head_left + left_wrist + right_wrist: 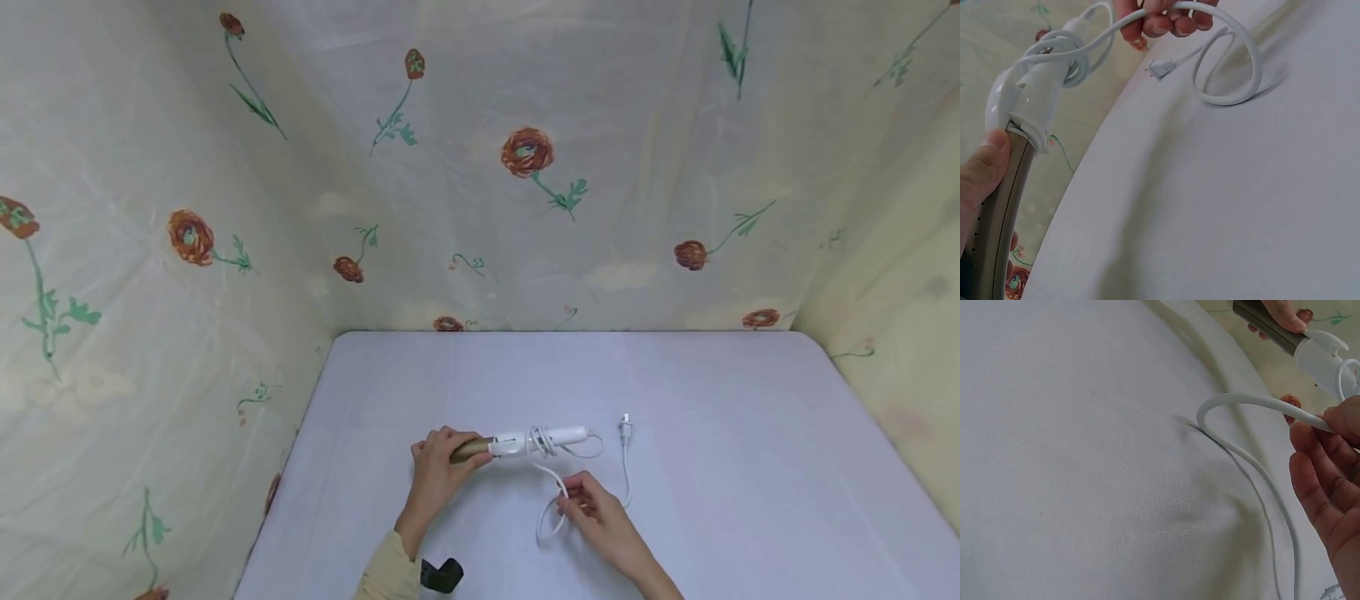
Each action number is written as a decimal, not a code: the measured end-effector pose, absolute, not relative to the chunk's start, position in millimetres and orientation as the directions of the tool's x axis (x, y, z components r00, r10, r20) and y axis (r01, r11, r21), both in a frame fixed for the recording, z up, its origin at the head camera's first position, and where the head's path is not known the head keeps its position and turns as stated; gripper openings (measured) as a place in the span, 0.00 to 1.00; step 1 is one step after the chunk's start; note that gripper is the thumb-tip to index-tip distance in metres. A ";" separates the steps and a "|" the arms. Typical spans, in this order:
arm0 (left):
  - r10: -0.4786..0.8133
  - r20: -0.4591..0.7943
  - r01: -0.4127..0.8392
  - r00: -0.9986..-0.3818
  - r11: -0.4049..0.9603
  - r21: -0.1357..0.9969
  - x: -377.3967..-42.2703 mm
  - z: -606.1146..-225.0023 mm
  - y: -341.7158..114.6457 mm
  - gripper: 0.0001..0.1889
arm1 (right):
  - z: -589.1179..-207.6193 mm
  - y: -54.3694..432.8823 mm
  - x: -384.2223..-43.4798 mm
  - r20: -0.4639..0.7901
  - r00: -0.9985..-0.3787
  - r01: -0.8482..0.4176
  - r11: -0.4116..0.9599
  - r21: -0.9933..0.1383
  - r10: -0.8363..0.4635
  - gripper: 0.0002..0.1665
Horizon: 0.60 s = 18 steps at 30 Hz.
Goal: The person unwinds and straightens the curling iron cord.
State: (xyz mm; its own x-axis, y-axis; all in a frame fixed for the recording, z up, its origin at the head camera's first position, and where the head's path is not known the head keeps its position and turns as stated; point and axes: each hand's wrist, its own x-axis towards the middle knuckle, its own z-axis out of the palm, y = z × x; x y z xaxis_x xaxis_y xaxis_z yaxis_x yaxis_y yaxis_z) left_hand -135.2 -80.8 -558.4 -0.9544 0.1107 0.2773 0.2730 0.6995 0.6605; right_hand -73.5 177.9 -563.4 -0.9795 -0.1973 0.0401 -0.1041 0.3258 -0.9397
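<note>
My left hand (438, 473) grips the brown-gold barrel of a curling iron (517, 444), holding it sideways over the table with its white handle pointing right. In the left wrist view, the thumb presses along the barrel (999, 212) near the white clamp lever. Several turns of the white power cord (1235, 100) are wound around the handle. Between thumb and fingers, my right hand (600, 518) pinches the cord, whose free part hangs in a loop below it. The two-pronged plug (626, 428) lies on the table, to the right of the handle.
A white-covered table (750, 467) lies beneath both hands. Flower-printed curtains (450, 200) close off the back and both sides. Beside the left sleeve sits a small black object (442, 575), partly hidden, its kind unclear.
</note>
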 end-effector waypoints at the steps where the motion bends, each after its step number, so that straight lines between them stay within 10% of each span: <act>1: 0.110 0.282 0.276 -0.953 0.699 0.660 -135.3 -558.6 -80.8 0.19 | -563.3 178.3 -73.4 0.048 -0.975 -0.116 0.317 -0.941 -0.215 0.13; 18: 0.095 0.297 0.271 -0.950 0.724 0.635 -134.1 -559.0 -86.2 0.19 | -549.5 172.2 -66.8 0.172 -0.925 -0.236 0.160 -0.958 -0.339 0.09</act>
State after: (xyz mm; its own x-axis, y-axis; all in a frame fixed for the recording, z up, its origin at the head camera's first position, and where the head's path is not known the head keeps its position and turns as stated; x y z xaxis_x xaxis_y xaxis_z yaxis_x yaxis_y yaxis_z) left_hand -134.1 -86.2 -559.0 -0.9500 0.0951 0.2973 0.2711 0.7235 0.6349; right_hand -66.8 172.2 -549.5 -0.9251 -0.3386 0.1718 -0.2365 0.1599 -0.9584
